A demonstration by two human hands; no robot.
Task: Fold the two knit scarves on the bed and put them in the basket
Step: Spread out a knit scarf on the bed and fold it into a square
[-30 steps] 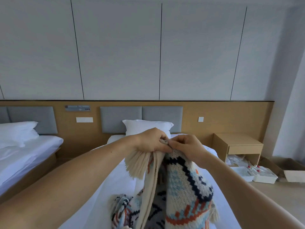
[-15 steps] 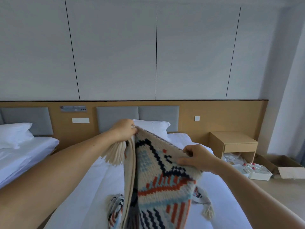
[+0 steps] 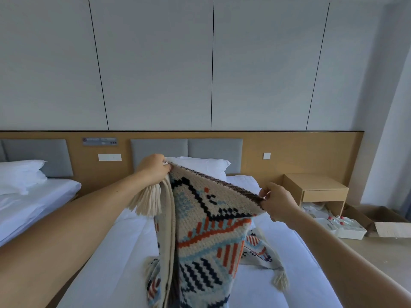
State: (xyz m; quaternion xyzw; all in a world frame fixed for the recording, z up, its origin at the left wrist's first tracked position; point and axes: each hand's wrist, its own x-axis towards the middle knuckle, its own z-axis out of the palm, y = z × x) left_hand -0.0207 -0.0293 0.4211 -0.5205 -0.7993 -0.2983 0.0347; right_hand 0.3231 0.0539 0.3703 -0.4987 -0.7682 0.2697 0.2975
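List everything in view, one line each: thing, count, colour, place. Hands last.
patterned scarf: one, cream, navy, orange and light blue, held up over the near bed
near bed: one, white, centre
second bed: one, white, far left
pillow: one, white, head of near bed
headboard pads: two, grey, behind near bed
nightstand: one, light wood, right of near bed
white containers: count unclear, floor by nightstand
cardboard box: one, brown, floor, far right
left hand: grips the scarf's upper left corner
right hand: pinches the scarf's top edge
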